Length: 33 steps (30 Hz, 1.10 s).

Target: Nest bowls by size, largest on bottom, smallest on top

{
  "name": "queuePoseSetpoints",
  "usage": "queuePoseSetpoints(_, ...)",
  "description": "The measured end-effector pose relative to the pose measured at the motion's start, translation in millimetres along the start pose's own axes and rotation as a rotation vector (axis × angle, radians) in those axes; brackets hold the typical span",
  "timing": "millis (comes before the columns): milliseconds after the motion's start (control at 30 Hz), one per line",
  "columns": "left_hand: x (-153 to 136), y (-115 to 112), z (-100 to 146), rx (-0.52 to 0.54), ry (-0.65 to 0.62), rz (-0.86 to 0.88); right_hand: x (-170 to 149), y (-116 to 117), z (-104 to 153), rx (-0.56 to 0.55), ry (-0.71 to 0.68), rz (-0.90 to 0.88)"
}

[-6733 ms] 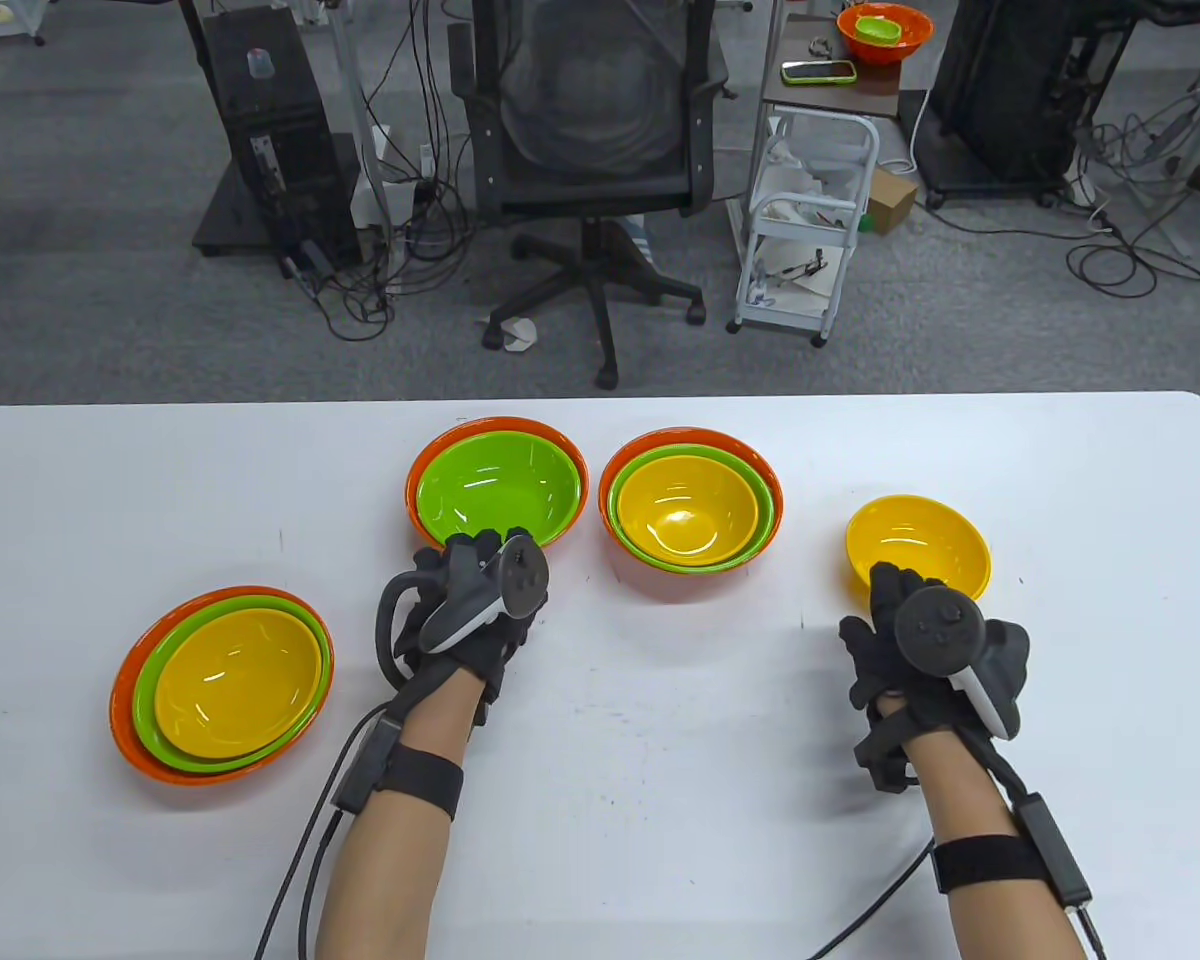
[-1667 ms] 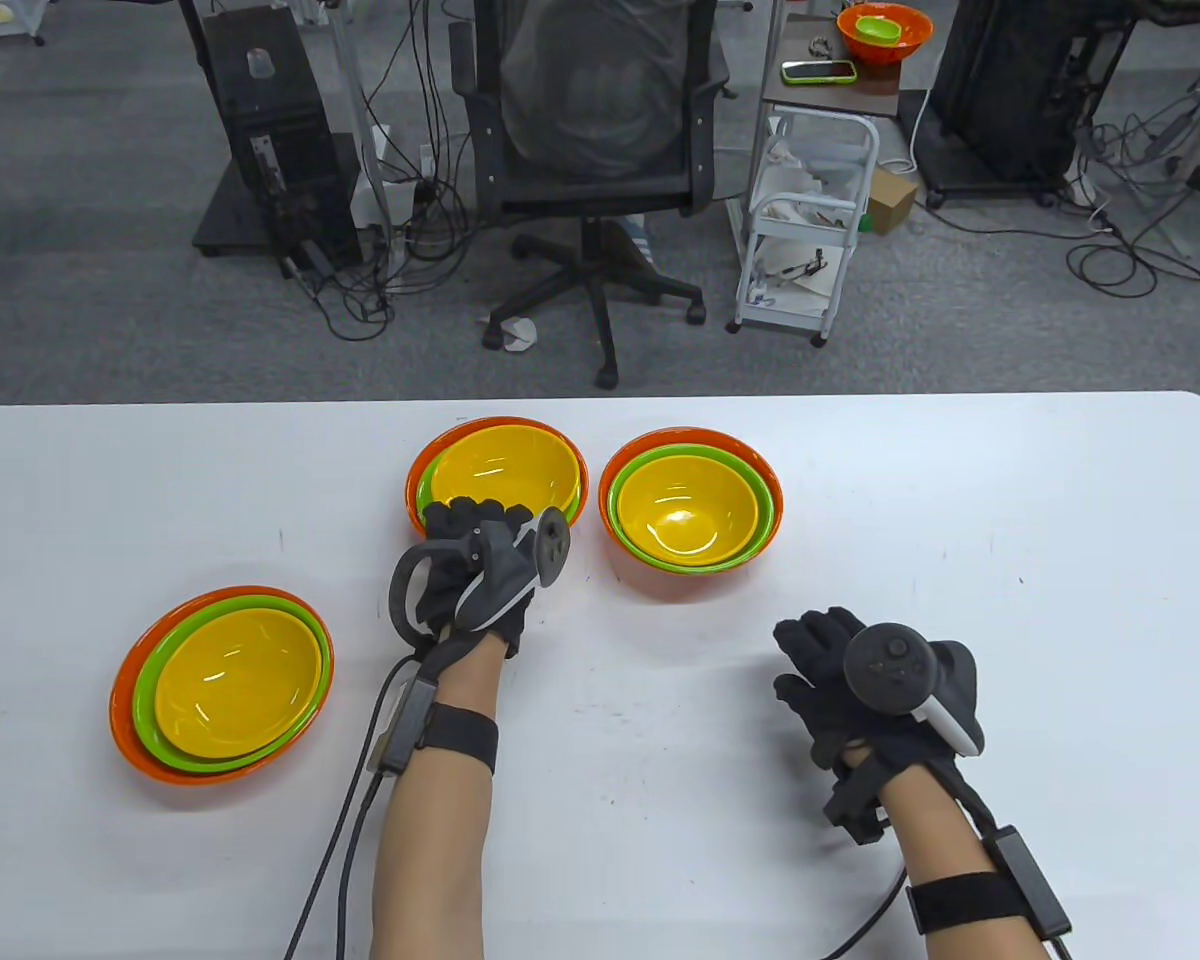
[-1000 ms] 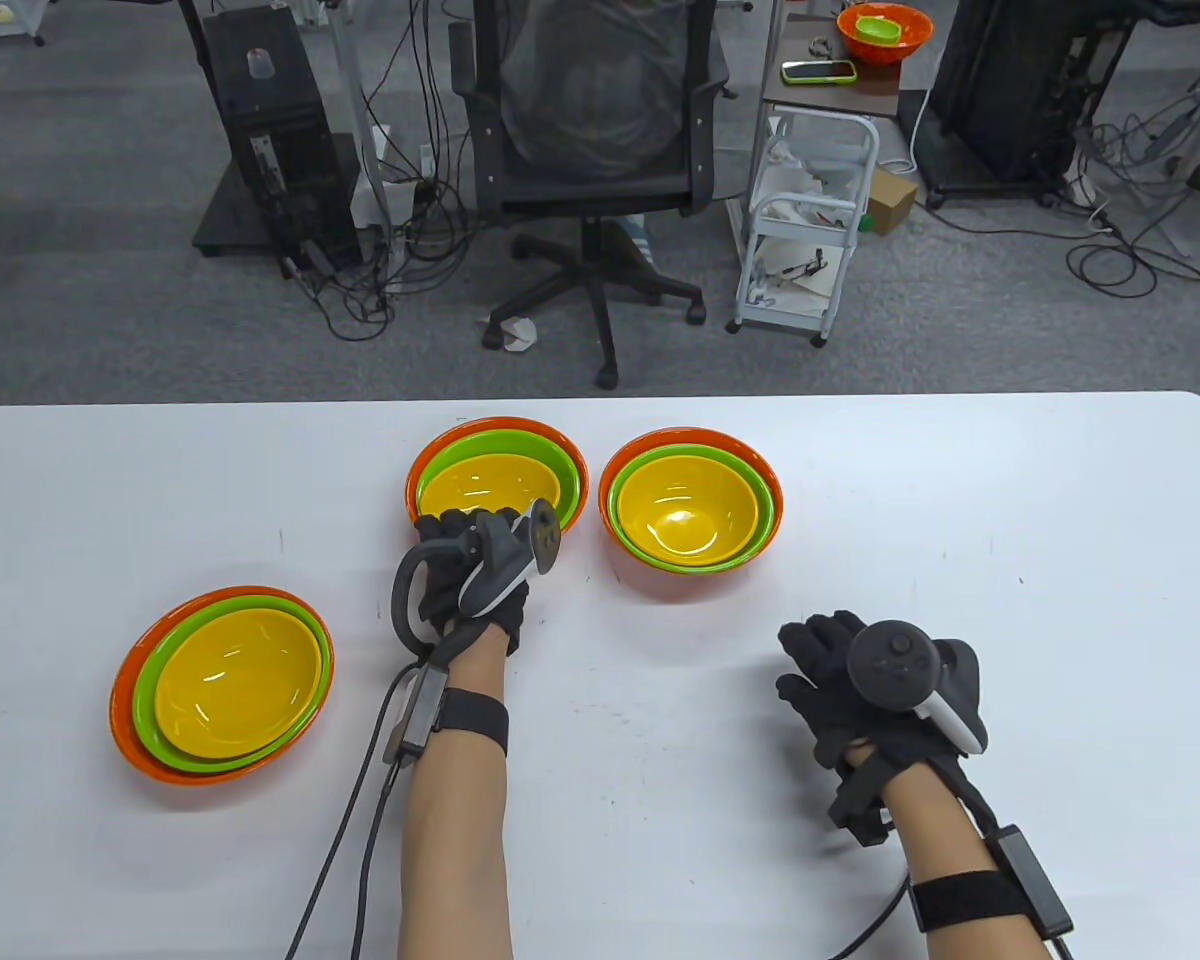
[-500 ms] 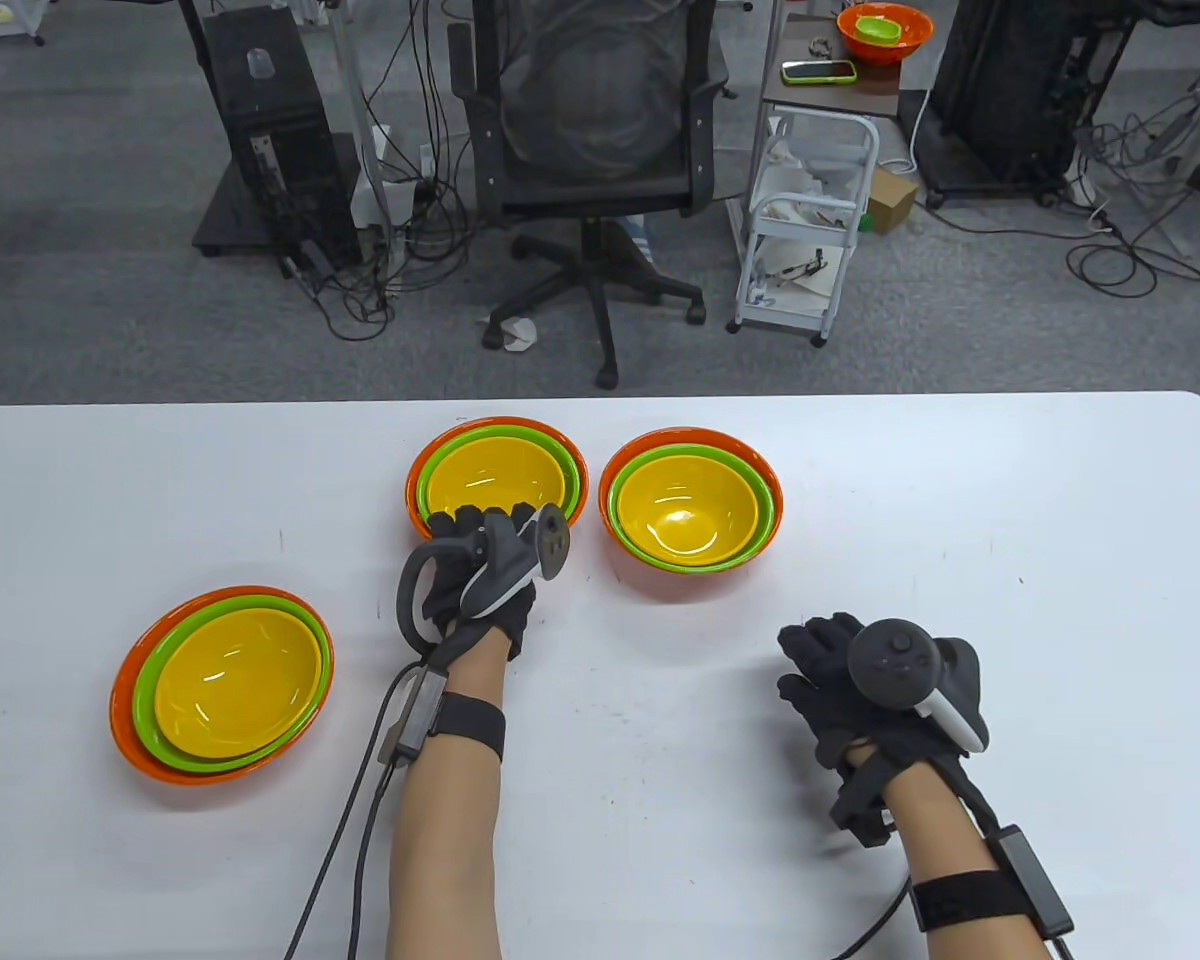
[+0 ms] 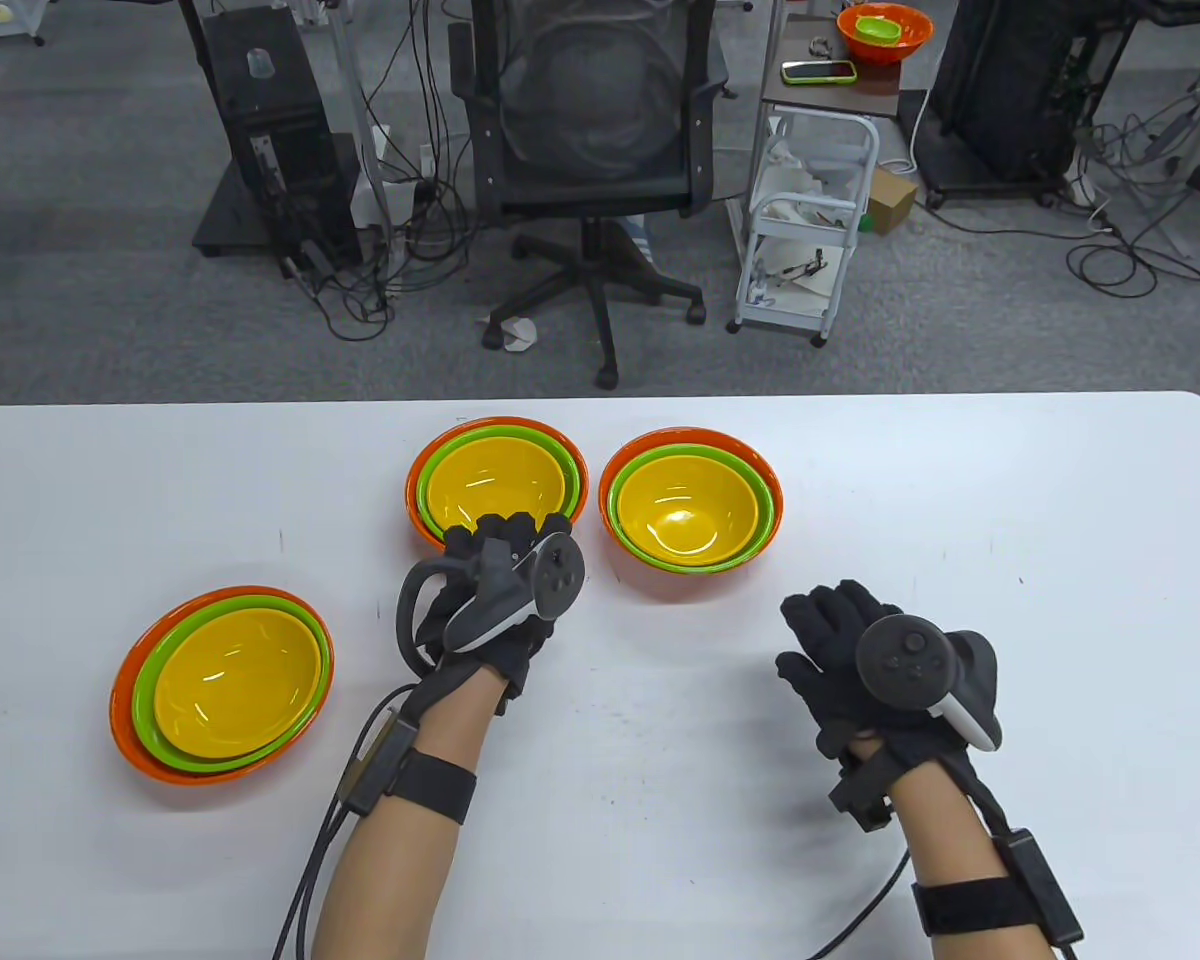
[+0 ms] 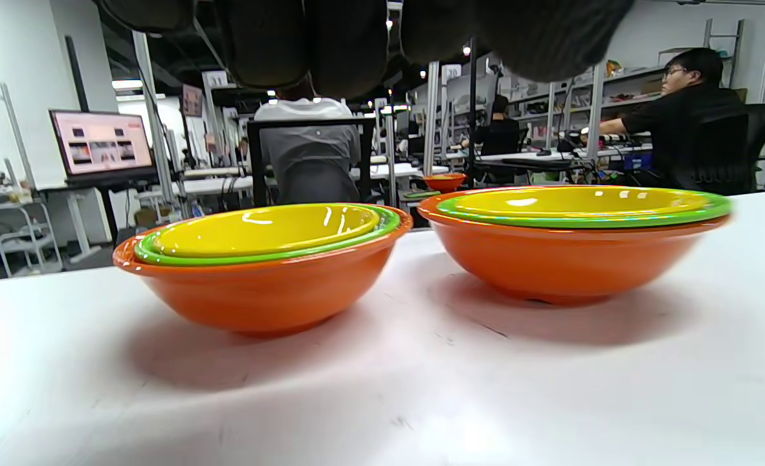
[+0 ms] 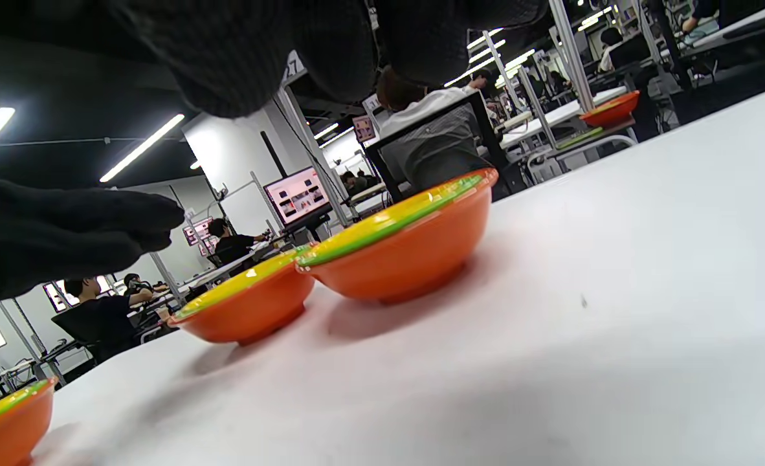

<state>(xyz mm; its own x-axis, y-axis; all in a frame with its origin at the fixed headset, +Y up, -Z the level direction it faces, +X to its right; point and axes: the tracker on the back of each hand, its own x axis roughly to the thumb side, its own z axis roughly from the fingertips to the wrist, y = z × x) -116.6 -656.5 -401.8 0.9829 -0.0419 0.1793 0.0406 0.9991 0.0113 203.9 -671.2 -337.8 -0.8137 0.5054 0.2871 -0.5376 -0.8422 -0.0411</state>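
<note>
Three nested stacks stand on the white table (image 5: 1010, 480), each an orange bowl holding a green one and a yellow one on top: a left stack (image 5: 220, 685), a middle stack (image 5: 497, 480) and a right stack (image 5: 691, 505). My left hand (image 5: 508, 535) is open and empty, its fingertips just at the near rim of the middle stack. In the left wrist view the middle stack (image 6: 263, 272) and the right stack (image 6: 576, 239) stand ahead under my fingers (image 6: 331, 45). My right hand (image 5: 820, 625) is open and empty over bare table, right of the stacks. The right wrist view shows the right stack (image 7: 408, 252).
Beyond the table's far edge stand an office chair (image 5: 590, 130), a white cart (image 5: 805, 230) and a small side table with another orange and green bowl (image 5: 884, 32) and a phone (image 5: 818, 71). Cables run from both wrists to the near edge.
The lone yellow bowl from the right now sits in the middle stack. My left hand has let it go and drawn back a little toward me. My right hand has moved slightly right.
</note>
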Motion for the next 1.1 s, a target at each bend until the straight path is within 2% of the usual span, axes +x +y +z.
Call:
queuePoseSetpoints(100, 5.3, 8.8, 19.7, 0.033, -0.042, 0.040, 23.5, -17.5, 5.9, -0.090, -0.064, 0.023)
queuePoseSetpoints(200, 10.4, 14.3, 39.0, 0.035, -0.081, 0.089, 39.8, -22.1, 11.4, -0.120, -0.106, 0.068)
queuePoseSetpoints(333, 16.9, 14.7, 63.9, 0.057, -0.134, 0.150, 49.9, -15.9, 15.2, -0.110, -0.128, 0.144)
queuePoseSetpoints(467, 19.9, 9.3, 83.3, 0.048, -0.157, 0.125, 51.7, -0.9, 19.6, -0.076, -0.144, 0.206)
queuePoseSetpoints(667, 15.9, -8.3, 93.0, 0.003, -0.157, 0.099, 47.0, 17.8, 24.8, -0.035, -0.136, 0.258)
queuePoseSetpoints(833, 12.8, -33.5, 98.6, 0.023, -0.175, 0.111, 32.0, 36.0, 29.1, 0.019, -0.095, 0.267)
queuePoseSetpoints(933, 9.6, -47.4, 100.8, 0.022, -0.190, 0.055, 27.9, 42.5, 32.6, 0.035, -0.089, 0.276)
queuePoseSetpoints(1100, 1.8, -53.3, 102.6, 0.018, -0.209, 0.049, 27.7, 45.7, 36.8, 0.044, -0.089, 0.276)
